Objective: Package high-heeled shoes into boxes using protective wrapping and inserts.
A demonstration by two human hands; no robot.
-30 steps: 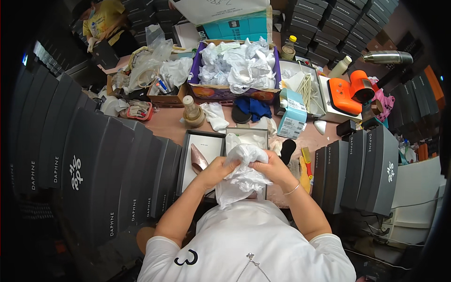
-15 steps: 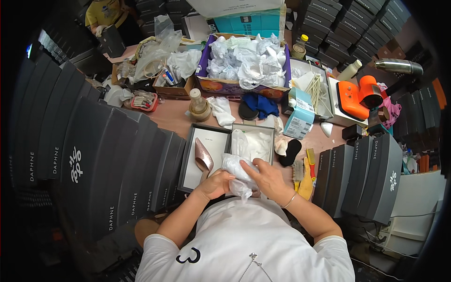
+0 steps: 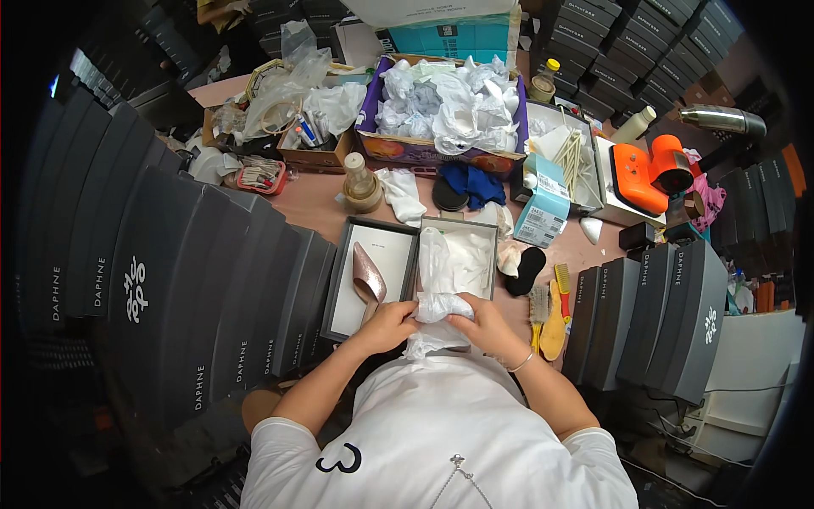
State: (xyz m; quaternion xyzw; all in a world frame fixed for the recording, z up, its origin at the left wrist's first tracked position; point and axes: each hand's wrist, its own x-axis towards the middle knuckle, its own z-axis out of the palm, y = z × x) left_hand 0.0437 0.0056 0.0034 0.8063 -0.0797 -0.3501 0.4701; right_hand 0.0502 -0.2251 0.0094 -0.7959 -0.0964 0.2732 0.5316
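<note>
Between my two hands is a crumpled white tissue-paper bundle (image 3: 443, 307), translucent and loosely folded; I cannot tell whether anything is inside. My left hand (image 3: 392, 326) grips its left side, fingers closed. Closed on the right side is my right hand (image 3: 487, 329), thumb toward the middle. Beneath the bundle stands one half of a grey shoebox (image 3: 493, 259), lined with white tissue (image 3: 462, 261). The other half, an open grey tray (image 3: 346, 316), lies to its left and holds a glittery pink pointed shoe (image 3: 367, 273), partly hidden by my left hand.
Stacked grey shoeboxes (image 3: 182, 288) wall the left; more boxes (image 3: 653, 314) stand at right. Farther back are a purple carton (image 3: 369, 127) of crumpled paper, a glass bottle (image 3: 360, 187), a blue cloth (image 3: 475, 187), an orange device (image 3: 636, 182). Brushes (image 3: 539, 314) lie near my right hand.
The bundle has gone from a compact, rounded wad to a looser, folded shape gripped at both sides. My right hand has shifted lower on it. The person at far left has moved partly out of view.
</note>
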